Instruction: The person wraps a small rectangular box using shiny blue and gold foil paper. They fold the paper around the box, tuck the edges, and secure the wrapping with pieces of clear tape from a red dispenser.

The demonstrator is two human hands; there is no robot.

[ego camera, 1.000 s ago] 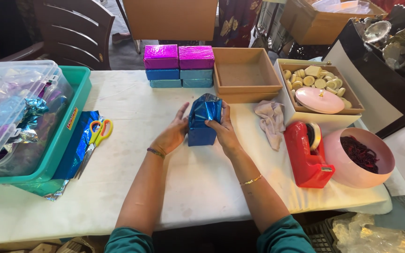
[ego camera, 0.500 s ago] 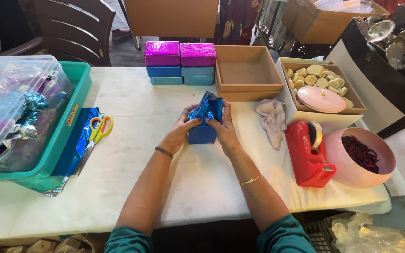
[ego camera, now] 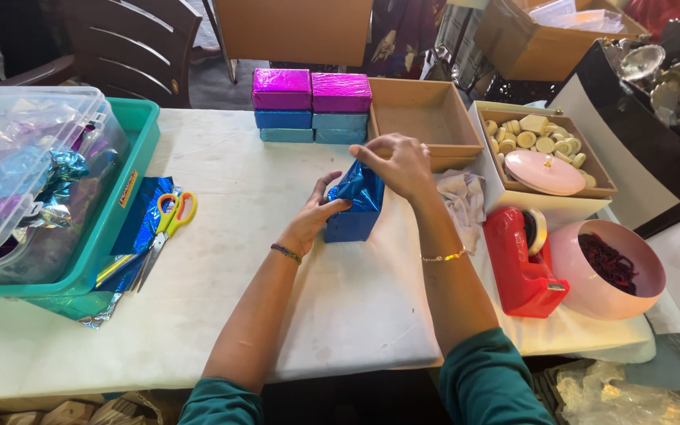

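The table (ego camera: 222, 315), under a white cloth, spreads all around the hands, with bare room toward the person and to the left of the left hand, out to the near edge. Far left of the hands a teal tray (ego camera: 131, 197) holds a clear lidded bin (ego camera: 25, 149) of foil scraps; the tray's corner overhangs the near-left table edge. Between the tray and the left hand lie blue foil sheets (ego camera: 145, 228) with scissors (ego camera: 168, 224) on top, blades toward the person. Beyond the hands, at the far edge, stands a stack (ego camera: 312, 102) of wrapped blocks, magenta on blue. Just past the right hand sits an empty brown box (ego camera: 423, 118), and right of it a box of pale rounds (ego camera: 548, 142) with a pink lid (ego camera: 545, 171). To the right of the right forearm are a crumpled cloth (ego camera: 462, 197), a red tape dispenser (ego camera: 521, 264) and a pink bowl (ego camera: 607, 267), crowding that side to the table's right edge.

The blue block (ego camera: 353, 220) stands between the hands, half wrapped in blue foil. Its long axis runs roughly away from the person, and loose foil points up at the far end. The left hand (ego camera: 314, 220) presses flat against its left side, fingers together. The right hand (ego camera: 395, 164) pinches the raised foil from above.
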